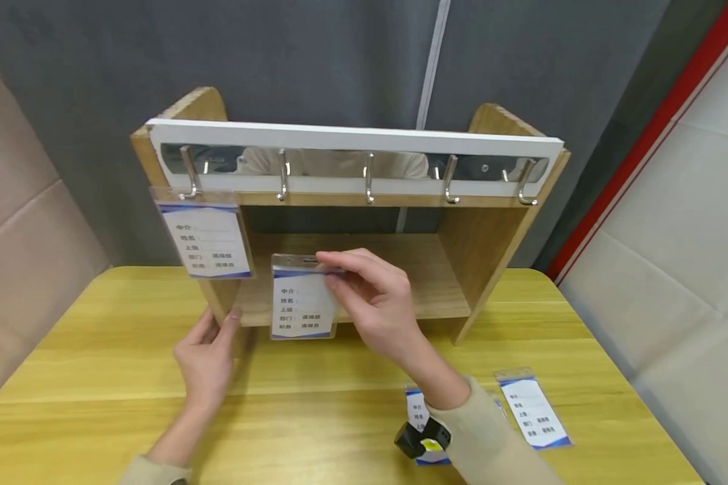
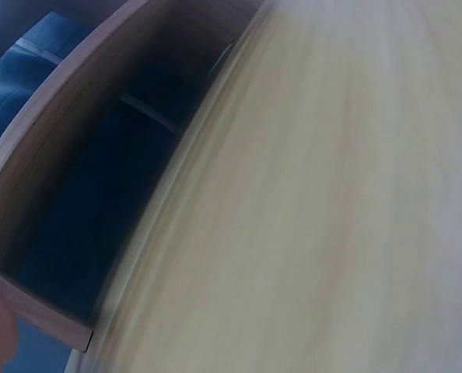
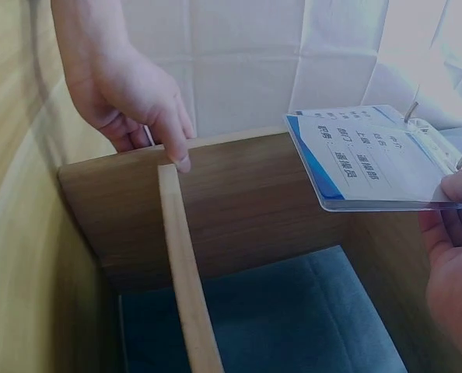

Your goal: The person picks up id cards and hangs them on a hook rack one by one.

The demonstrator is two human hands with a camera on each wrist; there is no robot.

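Note:
A clear badge holder (image 1: 303, 306) with a white and blue card is pinched at its top edge between the thumb and forefinger of my right hand (image 1: 379, 300). It hangs upright in front of the wooden shelf (image 1: 455, 249), below the second hook (image 1: 282, 175). Another badge holder (image 1: 209, 241) hangs on the leftmost hook (image 1: 189, 174). My left hand (image 1: 206, 360) grips the lower left side panel, thumb on the front edge. In the right wrist view the held badge holder (image 3: 371, 167) overlaps the hanging one, and the left hand (image 3: 134, 97) appears beyond the shelf board.
A white rail (image 1: 340, 131) with several metal hooks runs along the shelf's upper front. On the yellow wood-grain table (image 1: 315, 417), one badge holder (image 1: 534, 411) lies at the right; more badge holders (image 1: 417, 407) lie partly hidden under my right forearm. A grey partition (image 1: 340, 60) stands behind.

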